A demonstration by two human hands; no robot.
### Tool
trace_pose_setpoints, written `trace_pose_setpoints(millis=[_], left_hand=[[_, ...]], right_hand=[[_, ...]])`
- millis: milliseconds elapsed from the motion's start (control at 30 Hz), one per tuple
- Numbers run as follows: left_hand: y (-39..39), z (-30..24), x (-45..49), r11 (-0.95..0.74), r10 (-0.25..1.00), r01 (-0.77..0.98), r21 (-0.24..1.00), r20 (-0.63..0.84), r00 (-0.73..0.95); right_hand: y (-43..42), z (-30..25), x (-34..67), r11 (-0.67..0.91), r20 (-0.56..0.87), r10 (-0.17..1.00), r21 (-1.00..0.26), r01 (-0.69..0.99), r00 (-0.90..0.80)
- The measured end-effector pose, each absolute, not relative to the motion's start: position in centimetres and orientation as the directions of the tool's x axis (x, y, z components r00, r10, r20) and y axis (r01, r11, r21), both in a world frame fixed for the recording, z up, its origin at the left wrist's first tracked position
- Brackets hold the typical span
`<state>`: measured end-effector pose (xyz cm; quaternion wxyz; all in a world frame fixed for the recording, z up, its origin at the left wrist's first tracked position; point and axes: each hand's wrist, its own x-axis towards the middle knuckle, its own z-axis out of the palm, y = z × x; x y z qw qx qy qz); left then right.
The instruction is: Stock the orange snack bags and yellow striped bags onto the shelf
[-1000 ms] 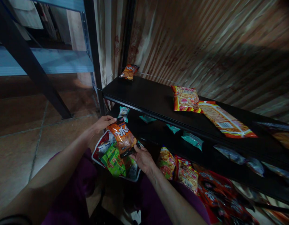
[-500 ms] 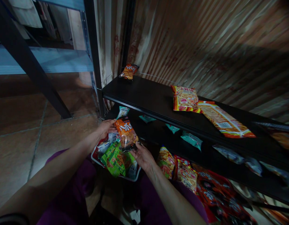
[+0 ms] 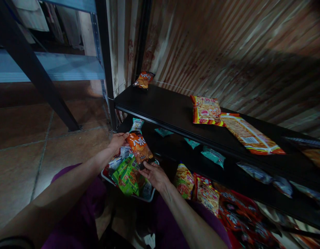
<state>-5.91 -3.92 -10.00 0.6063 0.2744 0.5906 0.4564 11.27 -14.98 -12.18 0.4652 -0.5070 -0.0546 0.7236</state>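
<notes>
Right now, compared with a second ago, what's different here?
The orange bag has shifted slightly rightward, and the right hand has moved a little left at its lower end. Nothing was taken up or let go: the left hand still holds its upper left. The basket and upper shelf packets stayed put.

from where i stand, the shelf (image 3: 160,107) is black. below its left end: an orange bag (image 3: 139,147) with white lettering and black ends, a bright green packet (image 3: 126,178), a white basket rim (image 3: 148,199). under it, teal packets (image 3: 213,156); on it, a packet (image 3: 206,110) edged red and yellow. behind it, a cream-and-brown striped backdrop (image 3: 227,62). left of it, tan tiles (image 3: 69,148) with grey lines. in front of it, purple trousers (image 3: 89,200).
</notes>
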Motion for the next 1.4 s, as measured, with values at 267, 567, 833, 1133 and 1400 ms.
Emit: trace_pose_setpoints(millis=[267, 567, 833, 1133, 1400], left_hand=[[-3.3, -10.2, -6.4, 0.371, 0.901, -0.214, 0.904, -0.406, -0.152], [-3.6, -9.5, -6.5, 0.448, 0.885, -0.288, 0.846, -0.466, 0.006], [-4.9, -10.0, -5.9, 0.554, 0.832, -0.241, 0.797, -0.519, 0.194], [-5.2, -11.7, -4.4, 0.490, 0.862, -0.376, 0.786, -0.500, 0.079], [-5.1, -11.1, -4.6, 0.483, 0.859, -0.388, 0.785, -0.510, 0.039]], right_hand=[[-14.9, -12.1, 10.9, -0.568, -0.724, 0.687, -0.477, -0.671, -0.068], [-14.6, -13.7, 12.0, -0.566, -0.662, 0.739, -0.510, -0.648, -0.125], [-14.6, -13.3, 11.6, -0.527, -0.671, 0.740, -0.541, -0.655, -0.042], [-14.8, -12.6, 11.2, -0.516, -0.619, 0.784, -0.608, -0.603, -0.046], [-14.8, -11.4, 11.1, -0.510, -0.585, 0.806, -0.610, -0.606, -0.089]])
